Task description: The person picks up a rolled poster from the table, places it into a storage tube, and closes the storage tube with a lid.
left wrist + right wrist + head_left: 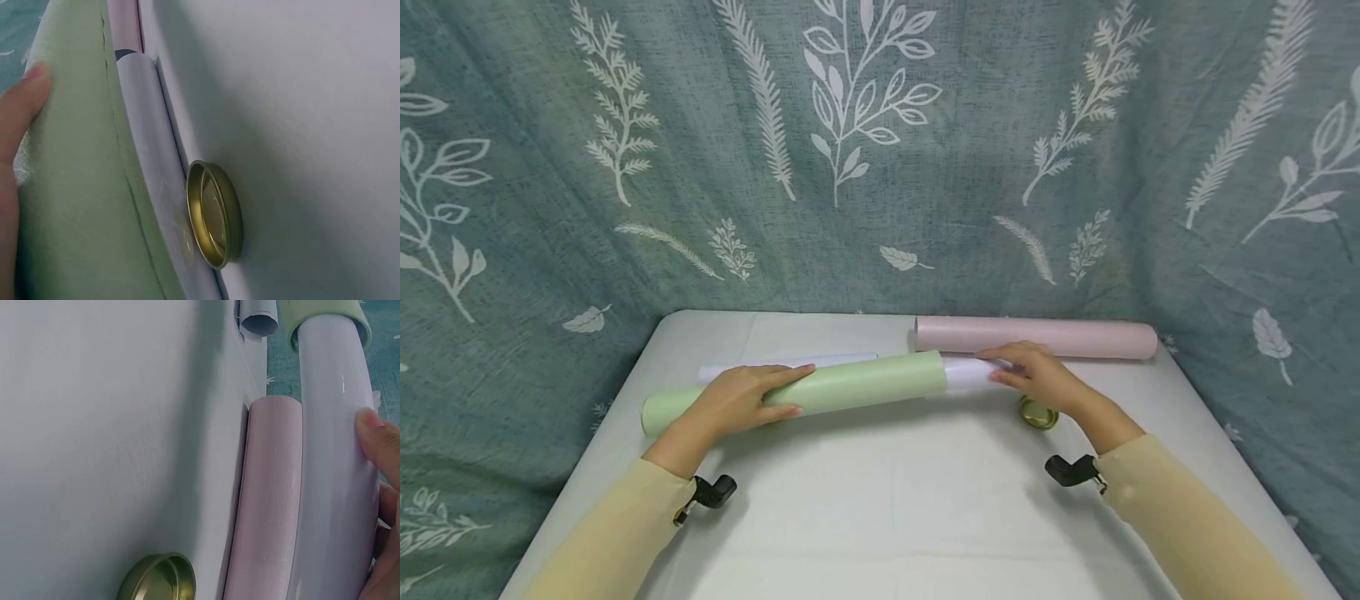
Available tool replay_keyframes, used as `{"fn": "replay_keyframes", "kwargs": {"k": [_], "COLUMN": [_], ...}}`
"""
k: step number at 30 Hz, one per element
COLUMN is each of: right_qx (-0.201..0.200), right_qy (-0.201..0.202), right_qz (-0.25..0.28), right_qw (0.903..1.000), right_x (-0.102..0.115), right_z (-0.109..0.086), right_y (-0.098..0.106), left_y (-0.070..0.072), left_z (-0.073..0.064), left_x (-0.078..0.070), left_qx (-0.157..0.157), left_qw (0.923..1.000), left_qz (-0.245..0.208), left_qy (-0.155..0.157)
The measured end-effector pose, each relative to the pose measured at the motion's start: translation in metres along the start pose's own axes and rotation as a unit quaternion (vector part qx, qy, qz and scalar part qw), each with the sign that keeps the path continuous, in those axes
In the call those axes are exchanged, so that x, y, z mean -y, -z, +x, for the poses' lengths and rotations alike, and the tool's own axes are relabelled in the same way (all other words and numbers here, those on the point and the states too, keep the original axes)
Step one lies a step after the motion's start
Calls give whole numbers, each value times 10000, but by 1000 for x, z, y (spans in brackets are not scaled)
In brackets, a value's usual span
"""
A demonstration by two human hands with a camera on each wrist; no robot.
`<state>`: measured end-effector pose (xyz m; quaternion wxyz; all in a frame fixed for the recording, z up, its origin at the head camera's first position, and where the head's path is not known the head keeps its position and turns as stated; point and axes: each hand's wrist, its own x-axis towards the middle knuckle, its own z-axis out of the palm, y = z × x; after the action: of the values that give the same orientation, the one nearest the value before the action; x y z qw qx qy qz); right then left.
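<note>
**White roll [966, 374] partly inside green tube [868, 384]**

At the centre of the head view, one end sits within the tube; a long, glossy part is left outside. The tube looks pale, with a lengthwise seam. The left hand [739, 400] grips the tube, the right hand [1037, 377] grasps the roll. Behind lies a pink tube [1075, 338]; nearer, a gold lid [1038, 413].

glossy white roll [332, 456], shiny metal cap [215, 215]
</note>
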<state>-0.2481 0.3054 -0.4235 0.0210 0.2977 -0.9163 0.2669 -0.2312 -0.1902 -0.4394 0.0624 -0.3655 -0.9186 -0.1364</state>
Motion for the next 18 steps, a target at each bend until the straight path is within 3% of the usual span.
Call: {"fn": "replay_keyframes", "kwargs": {"k": [6,18], "right_qx": [55,93], "right_qy": [9,38], "right_qz": [-164,-227], "right_qw": [9999,9997], "right_x": [3,13], "right_z": [5,11], "right_y": [-3,-7], "left_y": [-2,-5], "left_z": [-1,-3], "left_x": [-2,-3], "left_qx": [195,144], "left_qw": [9998,9998], "left_qz": [16,-111], "left_qy": [2,119]}}
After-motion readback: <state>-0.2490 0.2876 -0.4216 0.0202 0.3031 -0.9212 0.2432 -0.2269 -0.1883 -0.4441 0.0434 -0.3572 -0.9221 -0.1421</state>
